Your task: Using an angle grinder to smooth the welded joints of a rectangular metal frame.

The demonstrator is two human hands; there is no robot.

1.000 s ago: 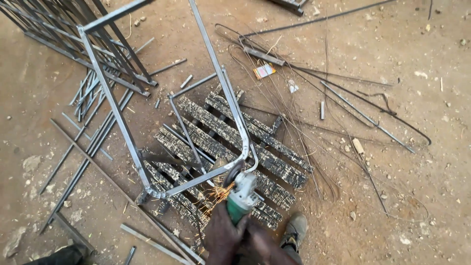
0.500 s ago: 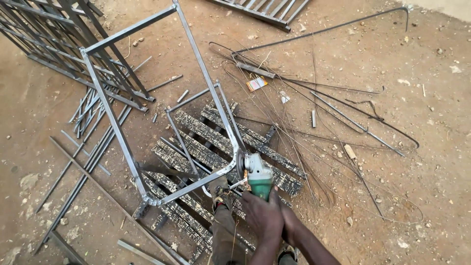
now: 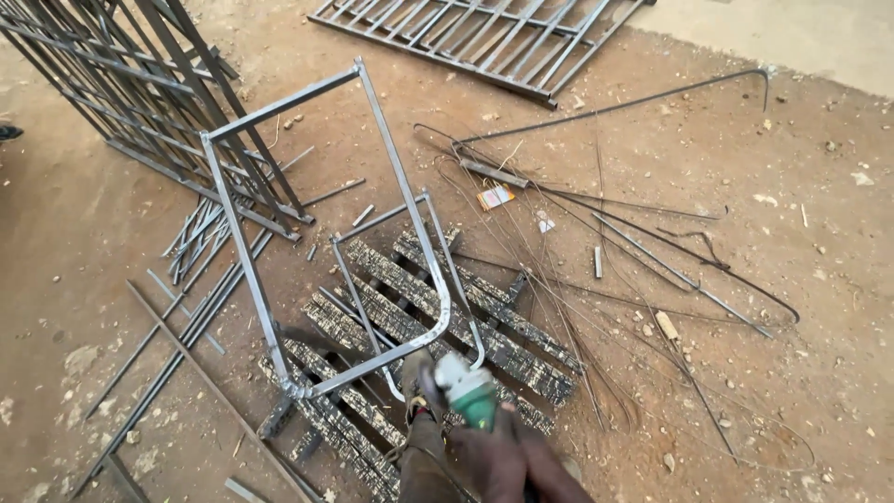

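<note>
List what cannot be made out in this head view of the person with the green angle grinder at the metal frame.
- Grinder disc: hidden behind the grinder body.
- Which hand grips it, and the fingers: blurred, cut by the bottom edge.
- Small packet among the wires: too small.
- Metal frame corner contact: hidden by a shoe.

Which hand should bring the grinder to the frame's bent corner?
Probably the right hand: its grip is already around the green grinder, just below the curved corner of the metal frame. The left hand cannot be made out separately.
</note>
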